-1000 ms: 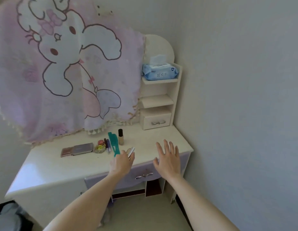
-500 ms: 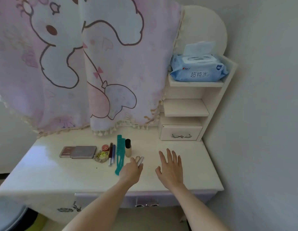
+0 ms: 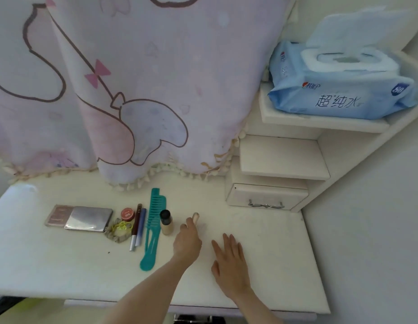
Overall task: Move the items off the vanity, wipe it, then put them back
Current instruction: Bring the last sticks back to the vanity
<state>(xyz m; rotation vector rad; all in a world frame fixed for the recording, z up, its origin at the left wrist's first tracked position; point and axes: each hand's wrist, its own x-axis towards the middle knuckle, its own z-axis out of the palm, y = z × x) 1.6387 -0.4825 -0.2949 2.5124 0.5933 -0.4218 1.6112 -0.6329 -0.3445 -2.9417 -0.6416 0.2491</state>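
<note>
- Vanity (image 3: pixel 261 265) top, lower frame: my left hand (image 3: pixel 188 242) pinches a small beige tube (image 3: pixel 195 217) right of the foundation bottle (image 3: pixel 166 222).
- Right hand (image 3: pixel 229 260) lies flat, fingers straight.
- Set it down gently, clear of that bottle.

**Hands over a cream desk**

The left hand (image 3: pixel 187 242) pinches a small beige tube (image 3: pixel 195 217) just right of a black-capped foundation bottle (image 3: pixel 166 222) and a long teal plastic comb (image 3: pixel 152 230). The right hand (image 3: pixel 229 260) lies flat, fingers straight, on the cream desk (image 3: pixel 269 265). A blue wet-wipe pack (image 3: pixel 339 90) sits on the top shelf (image 3: pixel 320 121).
</note>
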